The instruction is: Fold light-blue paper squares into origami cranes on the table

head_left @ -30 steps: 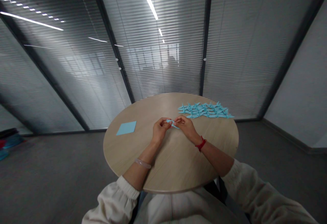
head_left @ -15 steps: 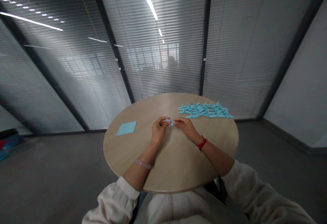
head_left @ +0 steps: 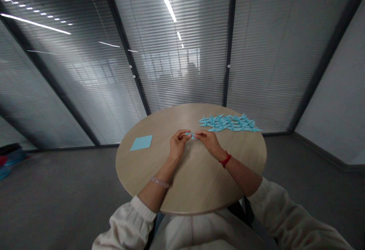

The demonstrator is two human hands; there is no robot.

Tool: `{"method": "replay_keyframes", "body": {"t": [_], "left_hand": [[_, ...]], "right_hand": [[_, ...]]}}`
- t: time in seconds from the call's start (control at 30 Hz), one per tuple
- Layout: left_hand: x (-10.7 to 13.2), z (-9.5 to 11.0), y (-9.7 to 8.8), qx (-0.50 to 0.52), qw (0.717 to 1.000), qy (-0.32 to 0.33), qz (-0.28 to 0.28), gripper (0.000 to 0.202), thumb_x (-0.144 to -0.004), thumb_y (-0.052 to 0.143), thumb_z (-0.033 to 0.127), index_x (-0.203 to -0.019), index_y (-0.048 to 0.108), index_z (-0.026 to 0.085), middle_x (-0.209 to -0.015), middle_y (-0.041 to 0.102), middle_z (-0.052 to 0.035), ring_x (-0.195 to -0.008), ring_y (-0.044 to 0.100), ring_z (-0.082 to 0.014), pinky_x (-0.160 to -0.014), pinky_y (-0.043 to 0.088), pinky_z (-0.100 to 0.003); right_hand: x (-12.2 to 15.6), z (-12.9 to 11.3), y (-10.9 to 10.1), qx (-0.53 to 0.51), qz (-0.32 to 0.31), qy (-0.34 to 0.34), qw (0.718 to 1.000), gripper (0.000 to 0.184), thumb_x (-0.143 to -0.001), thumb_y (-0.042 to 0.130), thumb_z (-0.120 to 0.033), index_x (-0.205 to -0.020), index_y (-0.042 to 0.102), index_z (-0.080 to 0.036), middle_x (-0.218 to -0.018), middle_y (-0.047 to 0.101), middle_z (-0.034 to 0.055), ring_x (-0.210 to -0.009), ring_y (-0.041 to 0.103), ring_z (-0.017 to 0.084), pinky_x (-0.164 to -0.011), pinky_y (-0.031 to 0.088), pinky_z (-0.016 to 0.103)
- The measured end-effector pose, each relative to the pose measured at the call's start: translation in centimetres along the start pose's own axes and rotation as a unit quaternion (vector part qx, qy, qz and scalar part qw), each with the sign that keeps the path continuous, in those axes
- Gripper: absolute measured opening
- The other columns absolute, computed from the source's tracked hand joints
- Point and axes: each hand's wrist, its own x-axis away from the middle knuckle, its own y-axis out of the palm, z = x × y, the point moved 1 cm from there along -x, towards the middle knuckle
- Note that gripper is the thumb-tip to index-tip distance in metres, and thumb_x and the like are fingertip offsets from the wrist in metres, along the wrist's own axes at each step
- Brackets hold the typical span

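Between both hands, above the middle of the round table, is a small piece of folded blue paper (head_left: 192, 136). My left hand (head_left: 178, 142) pinches its left end between thumb and fingers. The fingertips of my right hand (head_left: 209, 142) are closed on its right end. Fingers cover much of the paper, so its exact folded form is hard to make out. Just beyond my right hand lie several blue origami cranes (head_left: 229, 123), set close together in rows. Off to the left of my left hand is a flat blue sheet of paper (head_left: 141, 142), perhaps a stack.
A round wooden table (head_left: 199, 193) stands right in front of me, its near edge close to my lap. Behind it rises a glass partition (head_left: 182, 86) with blinds. Dark and coloured items (head_left: 13, 155) sit on the floor at far left.
Both hands stay in nearly the same place, still pinching the folded paper. Its angle between the fingertips differs very slightly; the cranes and the flat sheet have not moved.
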Motion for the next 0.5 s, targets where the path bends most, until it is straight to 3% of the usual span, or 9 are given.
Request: {"method": "replay_keyframes", "body": {"t": [0.13, 0.33, 0.5], "left_hand": [[0.0, 0.4, 0.1, -0.021, 0.999, 0.023, -0.007, 0.029, -0.063, 0.077, 0.029, -0.089, 0.071, 0.018, -0.065, 0.063, 0.0016, -0.058, 0.053, -0.01, -0.059, 0.042, -0.021], [0.2, 0.8, 0.0, -0.083, 0.995, 0.062, -0.002, 0.019, -0.066, 0.077, 0.028, -0.083, 0.075, 0.02, -0.08, 0.071, -0.0029, -0.068, 0.058, -0.0135, -0.069, 0.046, -0.024], [0.3, 1.1, -0.5, -0.093, 0.992, 0.082, -0.005, 0.012, -0.07, 0.075, 0.029, -0.079, 0.076, 0.021, -0.083, 0.073, -0.0044, -0.077, 0.064, -0.0175, -0.078, 0.048, -0.027]], "right_hand": [[0.2, -0.5, -0.2, 0.059, 0.015, -0.044, 0.997, 0.031, -0.077, 0.066, -0.051, -0.079, 0.071, -0.021, -0.078, 0.071, 0.0047, -0.07, 0.063, 0.019, -0.068, 0.051, 0.032], [0.9, -2.3, -0.6, 0.14, 0.02, -0.163, 0.976, 0.02, -0.086, 0.061, -0.041, -0.087, 0.071, -0.024, -0.088, 0.07, 0.0061, -0.086, 0.063, 0.021, -0.082, 0.048, 0.034], [0.7, -2.5, -0.5, 0.116, 0.009, -0.158, 0.981, 0.021, -0.083, 0.064, -0.043, -0.089, 0.072, -0.024, -0.089, 0.071, 0.0055, -0.086, 0.064, 0.022, -0.082, 0.049, 0.035]]}}
